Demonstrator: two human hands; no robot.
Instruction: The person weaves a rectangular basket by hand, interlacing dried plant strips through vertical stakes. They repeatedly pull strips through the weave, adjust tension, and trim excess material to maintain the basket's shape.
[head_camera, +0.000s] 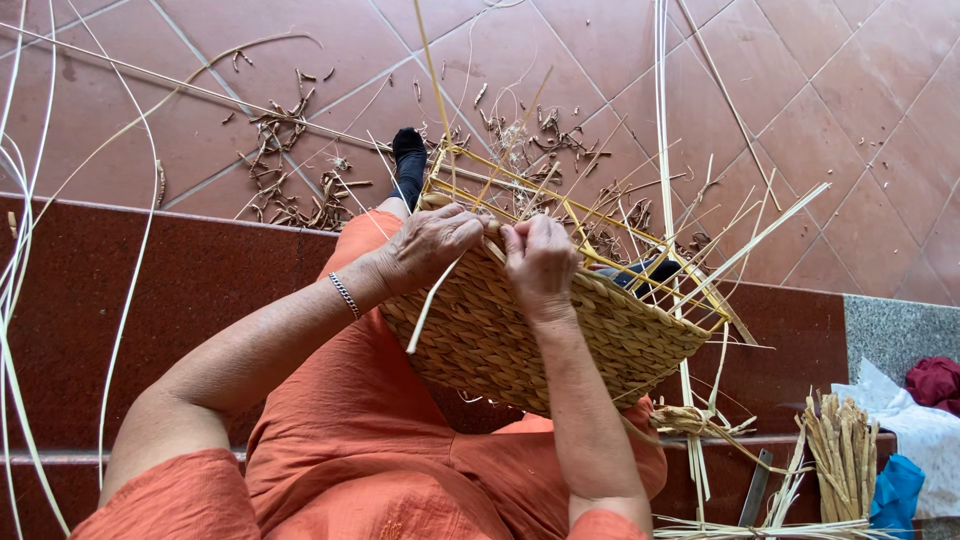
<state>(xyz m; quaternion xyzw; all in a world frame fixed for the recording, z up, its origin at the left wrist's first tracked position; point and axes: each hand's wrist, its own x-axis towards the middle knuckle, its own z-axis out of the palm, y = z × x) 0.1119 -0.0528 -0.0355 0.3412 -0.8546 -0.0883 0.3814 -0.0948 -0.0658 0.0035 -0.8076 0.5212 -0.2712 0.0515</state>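
Note:
A half-woven straw basket on a yellow wire frame rests tilted on my lap, over orange clothing. My left hand, with a silver bracelet at the wrist, grips the woven top edge near the frame's corner. My right hand pinches the same edge just beside it. A loose pale strand hangs down from between the hands across the weave. Long pale strips stand up from the frame's far side.
I sit on dark red stone steps. Straw scraps litter the tiled floor ahead. A bundle of cut stalks, blue and white cloths and a dark red cloth lie at right. Long pale strips curve at left.

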